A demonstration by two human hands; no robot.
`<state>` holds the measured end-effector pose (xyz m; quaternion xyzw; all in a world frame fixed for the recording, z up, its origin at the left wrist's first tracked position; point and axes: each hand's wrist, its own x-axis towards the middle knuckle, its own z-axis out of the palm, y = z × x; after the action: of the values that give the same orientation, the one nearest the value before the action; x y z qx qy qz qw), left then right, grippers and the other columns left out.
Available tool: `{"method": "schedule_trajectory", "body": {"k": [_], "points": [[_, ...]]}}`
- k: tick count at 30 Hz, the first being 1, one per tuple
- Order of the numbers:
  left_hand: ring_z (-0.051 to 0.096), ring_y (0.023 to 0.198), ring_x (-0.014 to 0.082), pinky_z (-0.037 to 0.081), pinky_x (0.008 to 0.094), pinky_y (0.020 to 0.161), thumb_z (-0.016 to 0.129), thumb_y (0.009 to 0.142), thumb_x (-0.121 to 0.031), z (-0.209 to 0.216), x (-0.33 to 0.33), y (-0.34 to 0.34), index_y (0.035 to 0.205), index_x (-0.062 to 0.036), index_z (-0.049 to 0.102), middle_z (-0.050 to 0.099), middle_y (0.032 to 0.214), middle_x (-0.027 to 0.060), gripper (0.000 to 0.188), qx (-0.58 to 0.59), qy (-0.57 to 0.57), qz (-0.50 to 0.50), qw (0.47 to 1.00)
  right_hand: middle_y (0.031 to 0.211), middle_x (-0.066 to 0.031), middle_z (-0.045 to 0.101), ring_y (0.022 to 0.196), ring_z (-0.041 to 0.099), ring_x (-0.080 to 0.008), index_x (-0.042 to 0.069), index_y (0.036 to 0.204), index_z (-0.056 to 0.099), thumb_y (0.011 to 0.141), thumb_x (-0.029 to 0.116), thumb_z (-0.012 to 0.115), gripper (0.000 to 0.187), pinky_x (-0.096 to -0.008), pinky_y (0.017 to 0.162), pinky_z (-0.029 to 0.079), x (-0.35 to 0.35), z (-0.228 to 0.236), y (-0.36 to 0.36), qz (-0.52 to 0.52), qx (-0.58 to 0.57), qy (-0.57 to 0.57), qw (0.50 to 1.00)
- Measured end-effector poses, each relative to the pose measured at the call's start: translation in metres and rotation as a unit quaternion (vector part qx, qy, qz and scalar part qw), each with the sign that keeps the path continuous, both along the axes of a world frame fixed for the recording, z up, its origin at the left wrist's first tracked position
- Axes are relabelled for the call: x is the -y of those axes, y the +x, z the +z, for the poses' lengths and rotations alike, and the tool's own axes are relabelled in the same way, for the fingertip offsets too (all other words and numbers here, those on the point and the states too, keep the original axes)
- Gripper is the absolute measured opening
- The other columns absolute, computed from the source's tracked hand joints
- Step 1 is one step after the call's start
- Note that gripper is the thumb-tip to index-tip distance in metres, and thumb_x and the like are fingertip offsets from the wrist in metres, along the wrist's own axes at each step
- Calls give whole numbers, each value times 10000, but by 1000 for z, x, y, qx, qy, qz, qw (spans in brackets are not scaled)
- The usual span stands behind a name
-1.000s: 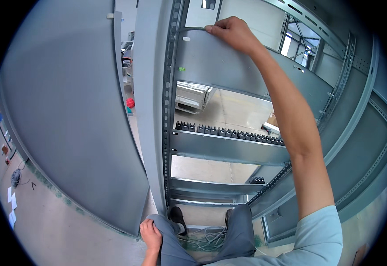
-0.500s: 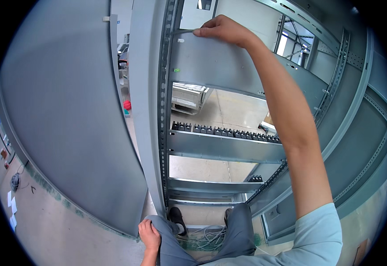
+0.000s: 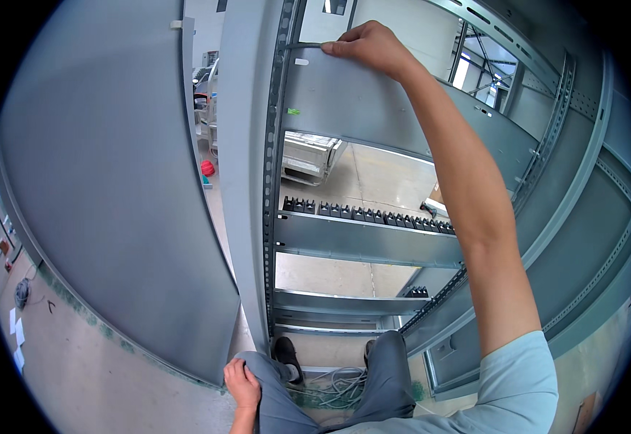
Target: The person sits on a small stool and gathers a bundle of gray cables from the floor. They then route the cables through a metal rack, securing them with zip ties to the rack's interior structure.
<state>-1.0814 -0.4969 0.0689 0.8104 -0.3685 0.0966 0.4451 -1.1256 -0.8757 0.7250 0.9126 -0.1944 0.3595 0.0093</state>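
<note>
High up in the metal cabinet frame, my right hand [image 3: 370, 48] is closed in a pinch at the top edge of a grey metal panel [image 3: 352, 94]. Between thumb and fingers runs a thin dark edging strip [image 3: 304, 45], which lies along that edge toward the left upright. The part under and behind the fingers is hidden. A white slot and a small green mark show on the panel below it. My left hand [image 3: 242, 382] rests on my left knee with its fingers laid over the trouser leg, holding nothing.
A perforated upright [image 3: 271, 181] borders the panel on the left, beside a large grey door [image 3: 113, 181]. Lower down, a crossbar [image 3: 366, 235] carries a row of black holders [image 3: 362, 214]. Grey cables [image 3: 341, 390] lie on the floor between my feet.
My right hand has moved slightly right along the panel's top edge, and more of the dark strip shows left of the fingertips. My left hand stays on the knee.
</note>
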Motion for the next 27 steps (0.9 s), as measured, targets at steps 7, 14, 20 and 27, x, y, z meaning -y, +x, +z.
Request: {"method": "schedule_trajectory", "body": {"k": [7,14,20,27], "points": [[569,1097,404,460,472,986,567,886,-23,-2,2,-1,1060,19,628,636,1146,198,189,-4,-8,-5,1000,1051,-207,760,967,737,-318,-21,1126,776,815,547,789,647,-385,949,547,8,7,0,6,-37,-20,999],[562,1124,393,447,480,1001,585,878,-44,-7,-3,3,1090,22,634,633,1185,183,228,-9,-1,-5,1000,1081,-200,764,1048,722,-320,2,1090,793,802,553,796,621,-393,951,543,6,-7,9,1,29,-31,999],[575,1111,403,461,476,996,571,898,-24,-4,-2,0,1058,18,631,642,1145,197,176,-5,-5,2,1000,1059,-182,765,955,726,-275,-25,1151,769,863,530,764,624,-360,954,537,-2,5,15,27,-55,0,998],[572,1107,398,458,476,993,574,897,-31,-5,-4,3,1071,17,633,638,1167,192,190,-23,-19,3,1000,1055,-175,760,969,714,-267,-2,1141,780,862,465,793,544,-369,962,527,7,9,13,73,-58,-7,996]]}}
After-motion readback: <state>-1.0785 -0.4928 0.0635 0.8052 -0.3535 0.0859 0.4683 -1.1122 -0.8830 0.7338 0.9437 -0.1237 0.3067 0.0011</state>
